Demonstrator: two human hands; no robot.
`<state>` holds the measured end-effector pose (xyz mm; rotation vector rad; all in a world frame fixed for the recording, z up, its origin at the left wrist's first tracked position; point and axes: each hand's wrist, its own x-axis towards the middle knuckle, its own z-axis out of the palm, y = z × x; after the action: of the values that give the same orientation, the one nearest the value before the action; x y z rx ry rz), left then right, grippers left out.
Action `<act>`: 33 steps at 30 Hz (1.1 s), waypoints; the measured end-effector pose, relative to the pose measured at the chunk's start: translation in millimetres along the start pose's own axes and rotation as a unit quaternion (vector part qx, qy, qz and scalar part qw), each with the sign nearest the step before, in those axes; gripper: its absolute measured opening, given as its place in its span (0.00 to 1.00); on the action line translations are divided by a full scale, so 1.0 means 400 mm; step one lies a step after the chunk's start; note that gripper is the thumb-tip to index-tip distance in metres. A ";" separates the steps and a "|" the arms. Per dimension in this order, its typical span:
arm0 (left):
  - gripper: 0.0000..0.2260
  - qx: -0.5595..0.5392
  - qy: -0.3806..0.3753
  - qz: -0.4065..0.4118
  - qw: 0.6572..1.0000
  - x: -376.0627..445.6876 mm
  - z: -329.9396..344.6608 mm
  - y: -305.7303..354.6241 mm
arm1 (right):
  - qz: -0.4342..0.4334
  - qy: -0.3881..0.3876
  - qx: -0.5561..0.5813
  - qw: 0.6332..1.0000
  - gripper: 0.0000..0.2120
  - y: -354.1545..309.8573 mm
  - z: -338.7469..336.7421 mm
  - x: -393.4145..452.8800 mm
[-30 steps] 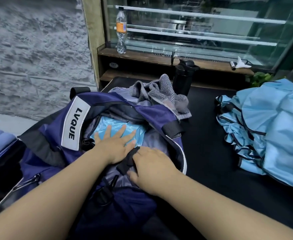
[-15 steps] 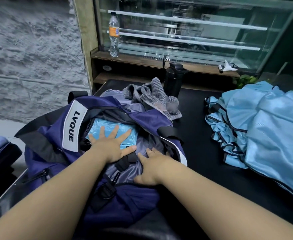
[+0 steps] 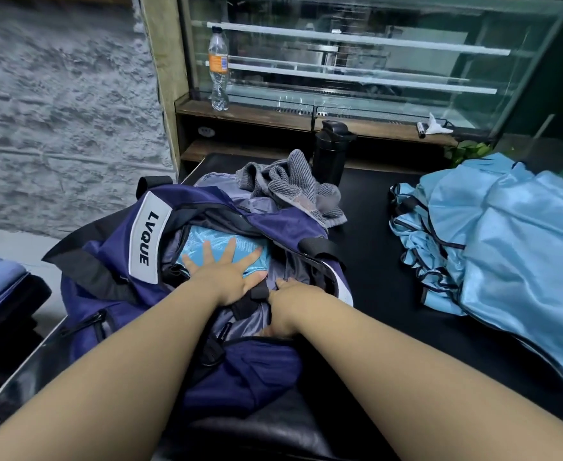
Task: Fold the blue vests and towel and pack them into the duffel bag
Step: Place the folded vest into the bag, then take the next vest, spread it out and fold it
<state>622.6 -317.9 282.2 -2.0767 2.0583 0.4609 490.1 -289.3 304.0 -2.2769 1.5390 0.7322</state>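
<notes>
Black table (image 3: pixel 390 267) before a glass display case (image 3: pixel 356 61).

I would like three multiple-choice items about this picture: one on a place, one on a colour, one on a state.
1. Where does the grey towel lie?
A. on the far end of the duffel bag
B. on the wooden shelf
C. on the floor

2. What colour is the shaker bottle behind the towel?
A. white
B. black
C. orange

3. How is the left hand?
A. curled into a fist
B. pinching a zipper
C. flat, fingers spread, pressing the folded blue vest in the bag

Answers: 1 A, it is bunched on the bag's far end. 2 B, body and lid are black. 3 C, the palm lies on the vest in the bag's opening.
</notes>
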 end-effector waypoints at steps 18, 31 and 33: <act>0.33 -0.157 0.427 0.229 0.860 -0.262 0.148 0.376 | -0.092 0.459 0.091 0.879 0.25 0.328 0.297 -0.247; 0.23 -0.037 0.406 0.171 0.897 -0.256 0.241 0.374 | 0.282 0.615 0.385 0.628 0.37 0.576 0.394 -0.315; 0.22 -0.043 0.403 0.168 0.899 -0.254 0.240 0.377 | 0.268 0.601 0.408 0.633 0.35 0.592 0.394 -0.305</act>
<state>464.2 -193.2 240.4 -2.1822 2.9074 -0.3669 196.8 -206.0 251.2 -1.3897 2.2979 -1.5231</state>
